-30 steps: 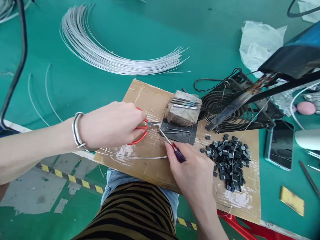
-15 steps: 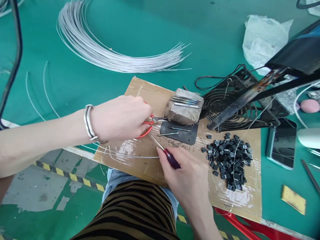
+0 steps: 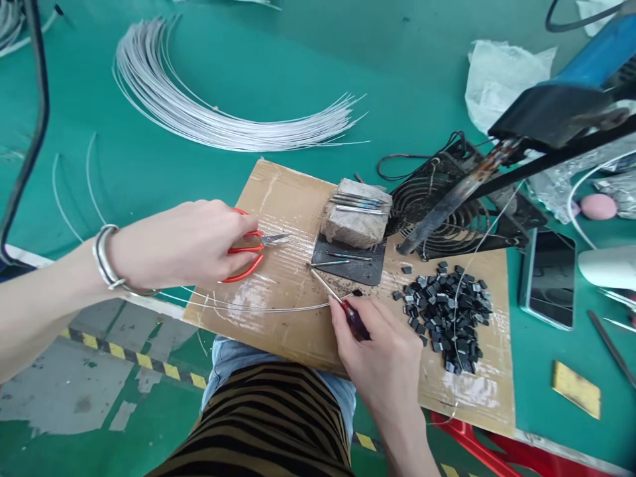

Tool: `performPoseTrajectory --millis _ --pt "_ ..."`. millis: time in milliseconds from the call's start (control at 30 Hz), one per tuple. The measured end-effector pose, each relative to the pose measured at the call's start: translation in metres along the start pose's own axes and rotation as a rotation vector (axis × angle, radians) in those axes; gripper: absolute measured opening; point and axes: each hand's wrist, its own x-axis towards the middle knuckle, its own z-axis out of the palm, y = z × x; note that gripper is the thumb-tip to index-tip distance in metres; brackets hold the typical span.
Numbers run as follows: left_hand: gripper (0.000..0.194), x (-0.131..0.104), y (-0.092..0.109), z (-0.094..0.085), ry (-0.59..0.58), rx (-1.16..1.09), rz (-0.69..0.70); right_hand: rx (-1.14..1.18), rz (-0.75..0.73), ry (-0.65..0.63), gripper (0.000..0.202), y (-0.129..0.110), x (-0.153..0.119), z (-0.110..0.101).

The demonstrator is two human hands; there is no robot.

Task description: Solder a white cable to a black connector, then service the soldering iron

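My left hand (image 3: 199, 242) is closed around the red handles of small scissors (image 3: 256, 248), whose blades point right over the cardboard (image 3: 293, 338). My right hand (image 3: 380, 338) grips a screwdriver-like tool with a dark red handle (image 3: 355, 319); its thin shaft points up and left. Thin wires (image 3: 268, 309) run from the left to my right fingertips, where a small black piece (image 3: 356, 293) shows. Beyond the tool's tip lies a dark plate (image 3: 365, 266) with thin metal rods on it. More rods rest on a worn block (image 3: 355, 228).
Many small black pieces (image 3: 447, 311) are heaped on the cardboard's right part. Behind them stand a black fan (image 3: 447, 205) and a slanted iron (image 3: 457, 192). A phone (image 3: 549, 278) lies farther right. A bundle of white wires (image 3: 209, 122) curves across the back.
My left hand has moved left with the scissors, away from the plate and the tool's shaft. My right hand has shifted slightly right, and the black piece near its fingertips now shows.
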Motion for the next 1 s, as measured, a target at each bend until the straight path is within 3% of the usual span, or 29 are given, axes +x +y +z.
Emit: performPoseTrajectory --millis 233,333,533,733,1000 --pt "0.056 -0.002 -0.003 0.001 0.027 0.008 0.004 0.057 0.04 0.061 0.019 0.008 -0.002 -0.01" --pt "0.055 -0.001 -0.006 0.002 0.04 0.025 0.0 0.019 -0.012 0.085 0.012 0.01 0.002 -0.014" --pt "0.054 -0.001 -0.005 0.002 0.049 0.017 -0.026 -0.037 -0.159 -0.018 0.026 0.0 0.013 0.002" --pt "0.048 -0.007 -0.007 0.002 0.036 0.016 -0.008 -0.052 -0.111 0.079 0.018 0.008 0.003 -0.001" --pt "0.047 -0.003 0.021 0.004 -0.031 0.05 0.092 -0.244 -0.129 0.159 0.013 0.033 0.005 -0.013"
